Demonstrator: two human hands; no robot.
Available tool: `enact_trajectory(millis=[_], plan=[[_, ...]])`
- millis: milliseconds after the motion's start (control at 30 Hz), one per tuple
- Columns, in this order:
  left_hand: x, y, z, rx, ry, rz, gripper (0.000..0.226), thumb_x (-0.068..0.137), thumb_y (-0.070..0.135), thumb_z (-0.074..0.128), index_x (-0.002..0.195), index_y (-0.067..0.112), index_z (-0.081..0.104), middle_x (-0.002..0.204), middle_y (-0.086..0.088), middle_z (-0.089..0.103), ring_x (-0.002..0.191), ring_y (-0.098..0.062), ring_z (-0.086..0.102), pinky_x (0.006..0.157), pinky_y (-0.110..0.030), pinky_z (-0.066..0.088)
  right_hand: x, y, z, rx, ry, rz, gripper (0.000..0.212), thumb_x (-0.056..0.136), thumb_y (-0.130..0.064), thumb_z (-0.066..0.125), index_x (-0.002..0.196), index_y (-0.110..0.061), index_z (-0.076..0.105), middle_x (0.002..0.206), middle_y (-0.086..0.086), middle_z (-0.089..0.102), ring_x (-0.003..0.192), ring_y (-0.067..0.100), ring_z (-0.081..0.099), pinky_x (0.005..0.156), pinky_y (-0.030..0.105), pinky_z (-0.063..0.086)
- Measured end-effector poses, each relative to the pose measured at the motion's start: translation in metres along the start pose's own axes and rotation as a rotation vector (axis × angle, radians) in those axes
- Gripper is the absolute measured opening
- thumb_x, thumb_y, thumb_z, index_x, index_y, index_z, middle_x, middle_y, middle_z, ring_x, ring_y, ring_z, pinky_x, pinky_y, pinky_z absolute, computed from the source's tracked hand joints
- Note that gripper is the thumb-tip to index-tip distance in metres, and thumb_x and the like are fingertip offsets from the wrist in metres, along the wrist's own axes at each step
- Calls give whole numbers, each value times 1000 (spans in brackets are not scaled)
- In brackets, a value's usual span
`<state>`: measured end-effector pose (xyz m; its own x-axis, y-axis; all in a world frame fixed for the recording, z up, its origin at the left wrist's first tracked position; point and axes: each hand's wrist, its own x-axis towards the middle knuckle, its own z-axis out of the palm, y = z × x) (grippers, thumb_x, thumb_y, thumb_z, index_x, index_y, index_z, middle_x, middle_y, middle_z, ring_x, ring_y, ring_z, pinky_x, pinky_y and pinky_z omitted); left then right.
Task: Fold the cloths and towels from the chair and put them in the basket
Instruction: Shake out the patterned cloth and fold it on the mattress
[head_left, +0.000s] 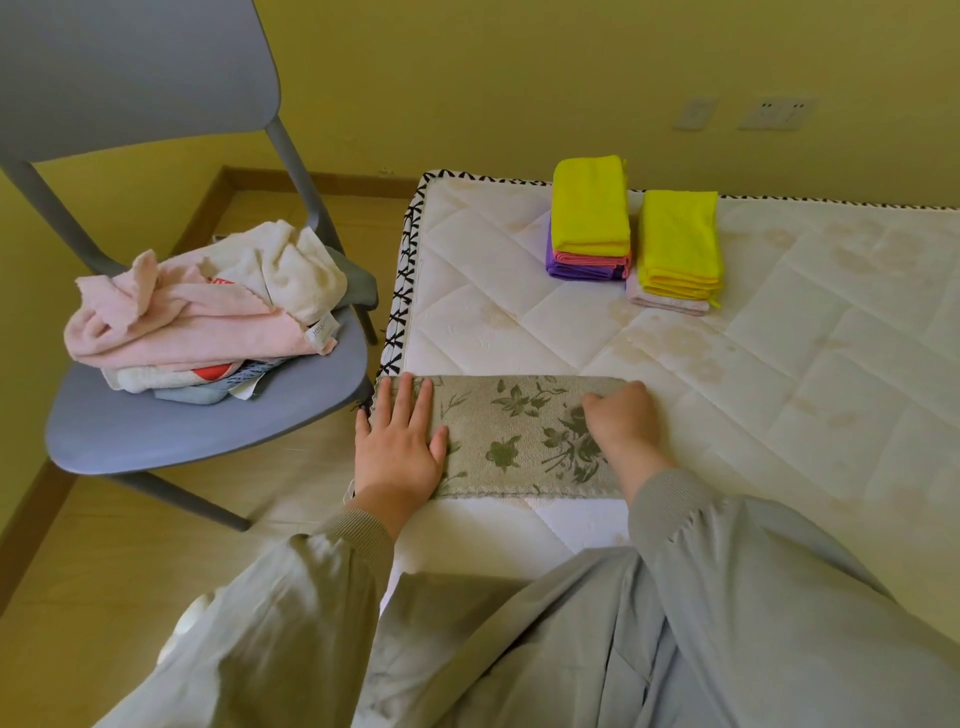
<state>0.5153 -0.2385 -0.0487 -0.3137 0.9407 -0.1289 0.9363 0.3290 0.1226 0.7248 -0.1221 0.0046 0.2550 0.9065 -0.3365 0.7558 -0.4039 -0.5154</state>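
A white quilted mattress (779, 364) lies against a yellow wall. A floral towel (514, 431), folded into a strip, lies along the mattress's near edge. The left hand (397, 447) presses flat on its left end, fingers straight and slightly spread. The right hand (621, 421) grips its right end with curled fingers. Unfolded cloths (208, 312) are heaped on the grey chair (208, 431) beside the mattress, and two folded stacks (589, 208) sit near the wall.

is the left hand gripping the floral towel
No, the left hand lies flat with straight fingers on the left end of the floral towel.
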Motion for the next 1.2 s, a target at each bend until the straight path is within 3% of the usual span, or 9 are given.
enact_trajectory(millis=[33,100,200,400,533,667,800,933,1200], plan=[[0,1,0,1,-1,1,72,84,53,-10,151,27,-7,160,0,-12,145,-21,-18,118,-47,2,2,0,-2,43,-20,10,20,87,-22,57,92,-2,55,79,10,58,69,25,57,65,31,49],[1,2,-1,0,0,-1,72,85,53,-9,152,26,-6,160,0,-11,146,-22,-17,118,-47,3,7,0,-5,114,-62,24,22,89,-15,55,69,-8,48,59,4,46,52,18,45,56,26,39],[2,3,-2,39,-49,-6,62,96,49,4,151,24,-9,159,-2,-14,145,-25,-18,118,-49,5,3,-7,-15,214,-138,42,3,89,-8,55,87,-6,54,70,2,49,65,9,53,62,27,46],[4,4,-13,118,-147,22,62,99,48,9,150,21,-15,158,-6,-20,144,-28,-21,117,-51,-5,-11,-28,-27,284,-152,-241,41,87,-10,61,58,-15,33,55,-1,34,49,13,35,48,26,27],[-3,4,-25,30,-111,145,65,100,38,27,151,27,-12,158,-6,-20,143,-29,-24,115,-52,-9,-20,-34,-27,336,-230,-390,35,82,-13,70,60,0,46,57,17,44,56,17,42,56,27,32],[3,24,-63,-386,-156,136,75,88,13,49,152,25,11,160,-1,-2,145,-23,-17,118,-51,-4,-29,-42,-31,320,-329,-495,38,76,-19,76,82,14,58,84,35,61,60,29,55,63,30,40],[17,37,-98,-985,-333,57,67,86,1,53,144,30,36,155,-1,26,146,-20,12,117,-48,17,-41,-50,-37,328,-389,-573,14,76,-14,76,82,-2,71,81,18,70,68,24,65,69,36,55],[26,38,-114,-1130,-430,92,31,88,2,57,115,16,62,124,-1,60,116,-14,52,93,-23,42,-48,-51,-41,310,-436,-601,15,76,-11,77,71,-23,69,71,2,69,63,11,60,61,22,49],[26,38,-131,-1019,-454,151,7,88,10,65,81,7,67,78,-4,63,71,-11,57,70,-16,46,-43,-46,-35,329,-459,-587,16,75,-16,79,75,-6,67,71,14,67,62,15,58,62,30,51]])
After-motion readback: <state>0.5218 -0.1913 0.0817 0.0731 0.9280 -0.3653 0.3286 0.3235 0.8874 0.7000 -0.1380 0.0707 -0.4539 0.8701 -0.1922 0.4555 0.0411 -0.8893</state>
